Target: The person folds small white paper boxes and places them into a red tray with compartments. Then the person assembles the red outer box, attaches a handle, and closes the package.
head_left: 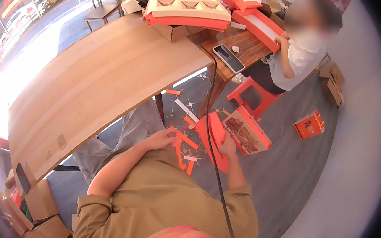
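Observation:
My right hand [228,145] grips a folded red cardboard piece [204,132] by its right edge, low over the floor beside my lap. Its fingers are partly hidden behind the card. Over my lap, my left hand [164,139] rests with its fingers loosely stretched, and I see nothing in it. Orange and white paper strips [184,138] lie scattered on the floor just past its fingertips. A picture-printed box [247,131] with red edges lies on the floor right of the red cardboard.
A black cable [211,98] hangs across the view. A wooden table [108,65] stands ahead, with stacked red box trays [185,8] and a phone [229,59]. A co-worker [307,52] handles a red box near a red stool [253,97]. An orange bag [309,125] stands right.

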### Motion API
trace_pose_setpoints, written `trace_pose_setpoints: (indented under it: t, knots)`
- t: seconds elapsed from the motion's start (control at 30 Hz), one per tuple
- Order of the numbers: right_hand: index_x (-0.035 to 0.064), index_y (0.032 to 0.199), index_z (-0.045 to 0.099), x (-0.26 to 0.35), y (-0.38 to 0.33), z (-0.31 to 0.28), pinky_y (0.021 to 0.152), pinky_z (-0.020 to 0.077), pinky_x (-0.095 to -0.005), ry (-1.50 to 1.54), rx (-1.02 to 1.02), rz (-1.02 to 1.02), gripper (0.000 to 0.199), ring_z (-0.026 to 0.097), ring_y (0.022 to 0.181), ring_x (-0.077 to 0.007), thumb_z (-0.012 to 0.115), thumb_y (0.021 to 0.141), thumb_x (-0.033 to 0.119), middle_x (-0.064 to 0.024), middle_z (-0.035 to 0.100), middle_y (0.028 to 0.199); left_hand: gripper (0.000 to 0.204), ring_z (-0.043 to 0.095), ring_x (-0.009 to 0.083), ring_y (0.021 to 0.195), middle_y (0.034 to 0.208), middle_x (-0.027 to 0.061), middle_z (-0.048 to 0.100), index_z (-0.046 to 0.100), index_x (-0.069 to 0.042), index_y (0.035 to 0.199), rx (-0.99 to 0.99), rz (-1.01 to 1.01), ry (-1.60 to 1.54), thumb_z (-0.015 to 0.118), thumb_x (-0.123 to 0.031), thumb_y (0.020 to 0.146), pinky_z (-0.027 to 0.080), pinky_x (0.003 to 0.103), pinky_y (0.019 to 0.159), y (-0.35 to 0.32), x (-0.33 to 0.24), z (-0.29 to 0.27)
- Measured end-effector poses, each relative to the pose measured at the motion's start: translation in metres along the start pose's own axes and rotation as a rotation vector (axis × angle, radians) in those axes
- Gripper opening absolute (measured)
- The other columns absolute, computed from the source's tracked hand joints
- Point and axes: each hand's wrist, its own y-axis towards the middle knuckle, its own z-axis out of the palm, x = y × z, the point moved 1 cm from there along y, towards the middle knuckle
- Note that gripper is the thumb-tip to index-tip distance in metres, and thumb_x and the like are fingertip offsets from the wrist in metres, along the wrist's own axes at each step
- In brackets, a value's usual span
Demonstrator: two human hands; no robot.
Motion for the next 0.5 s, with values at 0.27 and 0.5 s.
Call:
trace_pose_setpoints:
  t: [0.27,0.5]
  knots:
    - [0.0166,0.167,0.034,-0.025,0.023,0.053,0.117,0.0437,-0.0542,-0.153,0.102,0.156,0.103,0.053,0.143,-0.0396,0.084,0.083,0.049,-0.0211,0.053,0.157,0.058,0.068,0.0156,0.108,0.123,0.0077,0.070,0.051,-0.010,0.157,-0.001,0.032,-0.012,0.067,-0.034,0.107,0.058,0.032,0.087,-0.002,-0.001,-0.007]
    - [0.0112,0.168,0.032,-0.061,0.025,0.073,0.127,0.0231,-0.0620,-0.081,-0.093,0.156,0.106,0.042,0.152,-0.0396,0.076,0.087,0.064,-0.0201,0.044,0.164,0.056,0.071,0.0184,0.104,0.120,0.0111,0.073,0.054,-0.006,0.153,-0.007,0.102,-0.020,0.067,-0.032,0.105,0.058,0.034,0.090,0.000,0.004,-0.002]
